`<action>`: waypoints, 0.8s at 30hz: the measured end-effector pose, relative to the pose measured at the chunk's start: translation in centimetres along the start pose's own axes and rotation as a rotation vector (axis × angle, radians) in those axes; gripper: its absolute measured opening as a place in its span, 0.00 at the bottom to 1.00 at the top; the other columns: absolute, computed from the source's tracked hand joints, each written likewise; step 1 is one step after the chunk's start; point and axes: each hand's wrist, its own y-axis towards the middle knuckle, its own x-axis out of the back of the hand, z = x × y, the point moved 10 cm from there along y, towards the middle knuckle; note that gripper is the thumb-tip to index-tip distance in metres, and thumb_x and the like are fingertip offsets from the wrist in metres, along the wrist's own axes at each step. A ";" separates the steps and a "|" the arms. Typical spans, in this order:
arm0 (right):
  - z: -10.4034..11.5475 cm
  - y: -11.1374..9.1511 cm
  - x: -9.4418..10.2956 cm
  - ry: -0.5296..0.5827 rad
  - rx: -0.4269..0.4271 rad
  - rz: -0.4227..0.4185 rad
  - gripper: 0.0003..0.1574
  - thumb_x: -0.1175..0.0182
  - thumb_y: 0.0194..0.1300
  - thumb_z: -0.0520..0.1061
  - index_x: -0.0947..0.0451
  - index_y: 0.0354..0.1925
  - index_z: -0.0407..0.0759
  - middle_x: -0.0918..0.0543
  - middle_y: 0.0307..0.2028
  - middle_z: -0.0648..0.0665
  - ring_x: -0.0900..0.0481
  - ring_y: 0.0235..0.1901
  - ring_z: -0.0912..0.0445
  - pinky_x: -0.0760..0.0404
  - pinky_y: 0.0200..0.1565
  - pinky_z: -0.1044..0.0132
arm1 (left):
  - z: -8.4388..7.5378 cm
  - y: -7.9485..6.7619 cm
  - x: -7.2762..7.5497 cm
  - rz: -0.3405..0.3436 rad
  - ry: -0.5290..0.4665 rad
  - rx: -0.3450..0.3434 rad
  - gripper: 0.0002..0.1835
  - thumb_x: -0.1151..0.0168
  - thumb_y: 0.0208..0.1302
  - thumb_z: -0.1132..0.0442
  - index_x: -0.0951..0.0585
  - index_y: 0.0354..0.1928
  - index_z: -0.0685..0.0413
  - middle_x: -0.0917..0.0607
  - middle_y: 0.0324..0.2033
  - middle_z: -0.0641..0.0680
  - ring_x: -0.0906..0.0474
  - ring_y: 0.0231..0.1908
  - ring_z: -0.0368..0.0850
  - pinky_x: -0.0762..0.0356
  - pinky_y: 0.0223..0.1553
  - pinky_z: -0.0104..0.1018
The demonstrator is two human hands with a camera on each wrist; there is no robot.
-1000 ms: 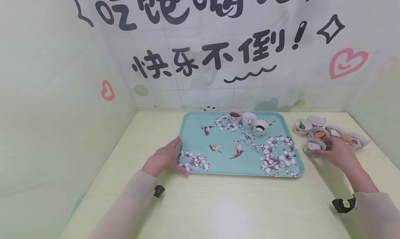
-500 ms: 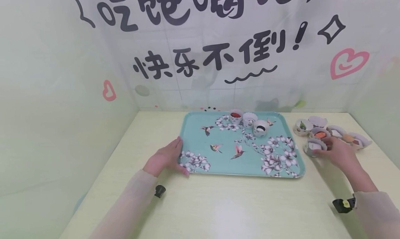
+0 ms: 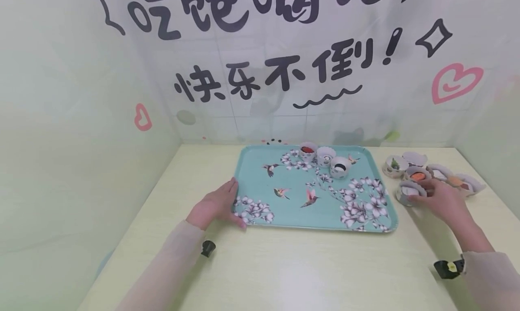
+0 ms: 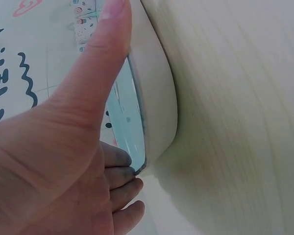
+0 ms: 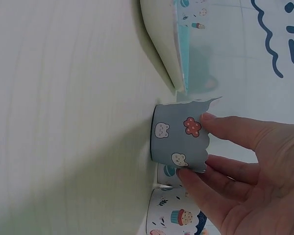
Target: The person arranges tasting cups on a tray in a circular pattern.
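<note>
A light blue tray point(image 3: 300, 218) printed with birds and blossoms lies on the table. At its near left corner my left hand point(image 3: 215, 206) rests with fairly straight fingers, the fingers along the left side and the thumb at the front edge point(image 4: 159, 98). To the right of the tray, my right hand point(image 3: 444, 200) pinches a grey paper cup point(image 5: 179, 132) by its sides. The cup has bear and flower prints, and its base appears to be on the table; something pale fills it. Three small paper cups stand at the tray's back right, one with red contents point(image 3: 307, 151).
Several other paper cups crowd around the right hand, including one with a green piece point(image 3: 395, 165) and one with orange contents point(image 3: 417, 175). A lettered white backdrop point(image 3: 264, 117) stands behind the table point(image 3: 292, 275), with pale walls on both sides.
Both hands, the tray and the cups keep their places; only a slight shift of the head view shows.
</note>
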 end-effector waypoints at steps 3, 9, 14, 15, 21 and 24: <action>-0.1 -0.1 0.0 0.001 0.002 -0.005 0.44 0.33 0.64 0.54 0.33 0.60 0.20 0.24 0.53 0.17 0.25 0.50 0.23 0.22 0.42 0.39 | 0.0 0.0 0.1 0.002 0.001 0.000 0.75 0.25 0.39 0.30 0.54 0.77 0.69 0.54 0.78 0.67 0.55 0.78 0.61 0.43 0.77 0.51; 0.2 -0.3 0.6 -0.024 0.045 -0.052 0.40 0.32 0.62 0.52 0.30 0.56 0.20 0.20 0.46 0.18 0.21 0.44 0.27 0.21 0.34 0.47 | 0.0 0.1 0.2 0.004 0.011 0.002 0.75 0.25 0.39 0.30 0.54 0.77 0.69 0.54 0.78 0.67 0.55 0.79 0.61 0.44 0.77 0.50; 0.3 -0.4 1.0 -0.014 0.062 -0.066 0.39 0.31 0.62 0.53 0.28 0.55 0.20 0.20 0.45 0.19 0.21 0.43 0.29 0.21 0.34 0.48 | -0.1 0.1 0.1 0.011 0.010 0.002 0.76 0.25 0.38 0.30 0.54 0.77 0.70 0.54 0.78 0.68 0.55 0.78 0.62 0.44 0.77 0.51; 0.2 -0.4 1.0 -0.011 0.059 -0.062 0.40 0.31 0.62 0.53 0.28 0.55 0.20 0.20 0.45 0.19 0.21 0.43 0.29 0.21 0.34 0.47 | -0.1 0.1 0.2 0.010 0.008 0.000 0.75 0.25 0.38 0.30 0.54 0.76 0.71 0.54 0.78 0.68 0.55 0.78 0.62 0.44 0.77 0.51; 0.2 -0.4 1.4 0.000 0.049 -0.045 0.42 0.31 0.63 0.55 0.29 0.57 0.20 0.21 0.49 0.17 0.22 0.46 0.26 0.20 0.37 0.42 | -0.1 0.1 0.2 0.013 0.005 0.002 0.75 0.25 0.39 0.30 0.54 0.77 0.70 0.54 0.78 0.68 0.55 0.78 0.62 0.43 0.77 0.51; 0.4 -0.4 1.6 0.014 0.052 -0.050 0.42 0.31 0.62 0.54 0.28 0.57 0.20 0.22 0.49 0.16 0.21 0.47 0.25 0.18 0.36 0.45 | -0.1 0.1 0.2 0.019 0.009 0.006 0.76 0.25 0.38 0.30 0.54 0.77 0.69 0.55 0.78 0.67 0.55 0.79 0.61 0.44 0.77 0.51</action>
